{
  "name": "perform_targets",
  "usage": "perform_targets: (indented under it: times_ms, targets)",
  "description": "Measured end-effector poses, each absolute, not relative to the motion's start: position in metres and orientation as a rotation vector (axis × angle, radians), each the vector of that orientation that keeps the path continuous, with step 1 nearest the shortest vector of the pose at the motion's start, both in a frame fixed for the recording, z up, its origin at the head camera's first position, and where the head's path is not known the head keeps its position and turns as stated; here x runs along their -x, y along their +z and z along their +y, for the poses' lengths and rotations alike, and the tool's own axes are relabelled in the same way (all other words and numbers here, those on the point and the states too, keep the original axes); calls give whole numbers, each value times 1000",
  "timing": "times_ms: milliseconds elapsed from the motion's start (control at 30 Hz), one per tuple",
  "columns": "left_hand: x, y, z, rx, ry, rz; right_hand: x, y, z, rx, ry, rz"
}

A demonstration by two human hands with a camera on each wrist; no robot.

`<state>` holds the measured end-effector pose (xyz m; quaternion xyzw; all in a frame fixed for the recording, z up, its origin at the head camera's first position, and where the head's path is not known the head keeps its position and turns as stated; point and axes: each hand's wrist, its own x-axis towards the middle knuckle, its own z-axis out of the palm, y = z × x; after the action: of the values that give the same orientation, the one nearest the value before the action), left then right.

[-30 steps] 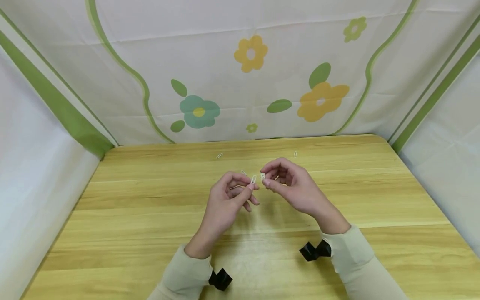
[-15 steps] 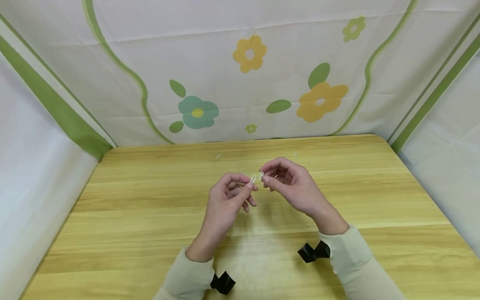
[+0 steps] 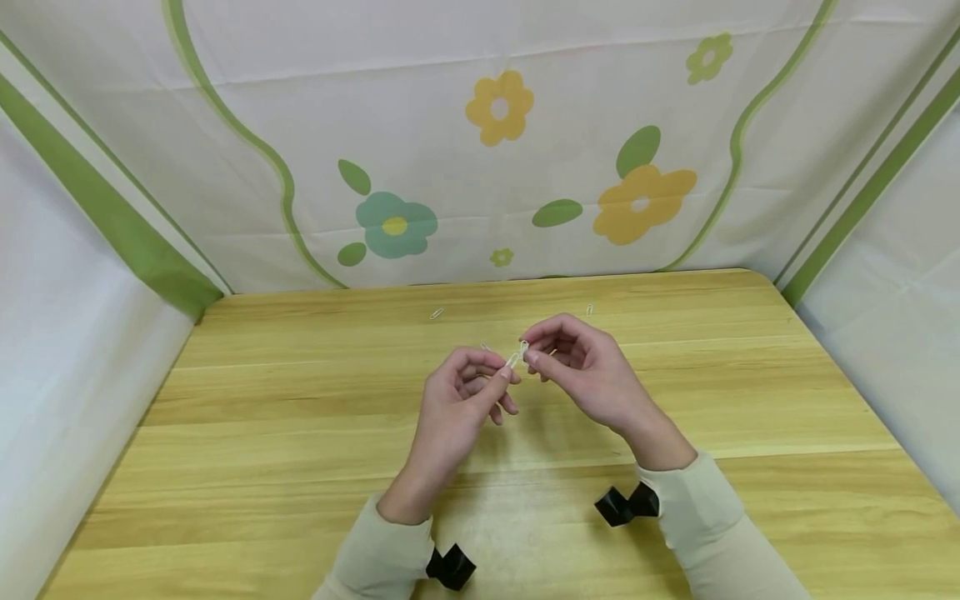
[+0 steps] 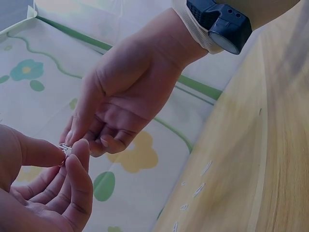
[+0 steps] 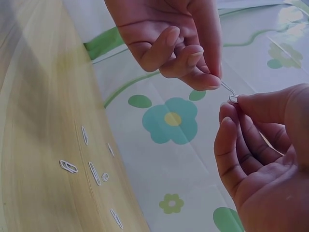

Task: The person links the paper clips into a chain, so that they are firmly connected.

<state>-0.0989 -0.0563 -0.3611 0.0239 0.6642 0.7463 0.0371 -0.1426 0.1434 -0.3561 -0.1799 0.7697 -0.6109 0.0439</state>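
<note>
Two white paper clips off the tabletop [image 3: 262, 458], one in each of the hands. Left hand [image 3: 453, 408] pinches the left-held paper clip [image 3: 513, 360] between thumb and fingertips, a rounded end jutting toward its neighbour; the other fingers bend loosely. Right hand [image 3: 588, 375] pinches the right-held paper clip [image 3: 523, 350], near upright, thumb over its lower part. The clips meet or nearly so; whether their wires are hooked, cannot tell.

Handling, by judgement: almost weightless, thin springy wire, stiff but able to flex where loops part. Smooth, so apt to pivot or slip in a light pinch; little risk of breaking. Best hold: flat across the long sides near one end, the opposite loop left free.

Several loose paper clips [image 5: 94, 173] lie scattered on the tabletop: mostly slim ovals, with one smaller rounded shape [image 5: 105, 177] too indistinct to name surely.

Surface: yellowish wood grain, long streaks, faint sheen, one rounded far corner. Behind, creased white fabric [image 3: 420, 117] printed with flat flowers, leaves and wavy green bands. Sleeves [image 3: 697, 500] pale beige, close-fitting; angular black wrist devices [image 3: 454, 568] below the cuffs.
</note>
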Motion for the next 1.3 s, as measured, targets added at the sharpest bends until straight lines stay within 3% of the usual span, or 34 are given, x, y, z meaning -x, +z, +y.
perform_targets:
  times_ms: [400,867,1300]
  targets:
    - [100,-366,-50,-18,2270,2027,142,-359,142,611,-1804,2470]
    - [101,-365,-52,-38,2290,1848,142,-365,136,956,-1625,2751]
    - [102,-368,-56,-18,2276,1827,144,-365,143,708,-1634,2496]
